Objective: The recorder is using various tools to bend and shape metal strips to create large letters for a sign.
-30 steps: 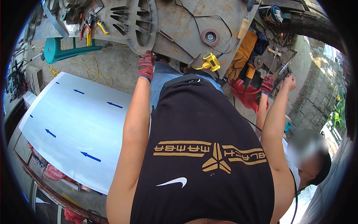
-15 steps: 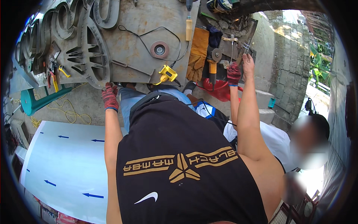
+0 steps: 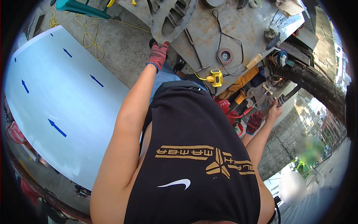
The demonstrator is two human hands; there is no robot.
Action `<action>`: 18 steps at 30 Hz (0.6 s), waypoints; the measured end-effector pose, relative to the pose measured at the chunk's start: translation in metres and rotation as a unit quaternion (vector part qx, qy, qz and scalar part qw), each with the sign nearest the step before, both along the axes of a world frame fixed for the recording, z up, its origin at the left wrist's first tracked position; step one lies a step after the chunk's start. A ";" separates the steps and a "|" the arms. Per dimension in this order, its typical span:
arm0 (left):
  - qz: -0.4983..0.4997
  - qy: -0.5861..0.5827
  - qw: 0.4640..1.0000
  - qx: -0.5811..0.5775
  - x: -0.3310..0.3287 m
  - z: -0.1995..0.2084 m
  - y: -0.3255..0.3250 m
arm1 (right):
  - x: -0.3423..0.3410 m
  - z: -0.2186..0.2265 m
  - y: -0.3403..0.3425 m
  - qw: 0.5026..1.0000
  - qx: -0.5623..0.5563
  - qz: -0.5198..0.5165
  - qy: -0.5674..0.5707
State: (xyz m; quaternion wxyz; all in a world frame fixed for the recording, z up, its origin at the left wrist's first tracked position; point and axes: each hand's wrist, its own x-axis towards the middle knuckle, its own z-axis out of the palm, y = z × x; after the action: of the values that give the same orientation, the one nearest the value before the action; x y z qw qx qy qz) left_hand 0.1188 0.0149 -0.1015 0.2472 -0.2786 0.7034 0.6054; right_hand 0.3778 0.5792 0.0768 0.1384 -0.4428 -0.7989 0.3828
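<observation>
My left hand (image 3: pixel 157 56), in a red knit glove, is closed on the pointed near end of a grey sheet-metal sign piece (image 3: pixel 164 33), an outline shape with inner ribs at the table edge. To the right, my bare right hand (image 3: pixel 275 111) has its fingers closed around the near end of a long dark bar-like tool (image 3: pixel 292 92); its exact kind is unclear. Close beside it is a co-worker's red-gloved hand (image 3: pixel 255 122). A yellow and black angle grinder (image 3: pixel 240 98) and brown leather gloves (image 3: pixel 233 87) lie between that hand and the table.
On the steel table (image 3: pixel 209 33) are a T-shaped metal bar (image 3: pixel 194 50), a flap disc (image 3: pixel 225 56), a yellow corded device (image 3: pixel 215 78) and a wooden-handled tool (image 3: pixel 257 59). A large white panel with blue arrows (image 3: pixel 71 100) lies left, near a yellow cord (image 3: pixel 89 37) and green stool (image 3: pixel 82 8).
The view has swung round to the right. My right hand has reached the dark bar-like tool and closed on it. My left hand keeps hold of the sign piece's end.
</observation>
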 end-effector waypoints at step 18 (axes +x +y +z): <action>-0.074 0.024 0.983 -0.168 0.001 0.019 0.003 | -0.429 0.065 -0.237 0.639 0.189 0.725 -0.171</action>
State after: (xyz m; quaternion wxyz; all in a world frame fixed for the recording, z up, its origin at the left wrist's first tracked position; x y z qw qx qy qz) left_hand 0.1198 0.0182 -0.0829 0.2242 -0.2489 0.8193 0.4654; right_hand -0.0511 0.3427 0.1420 -0.2419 0.2569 -0.9282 0.1180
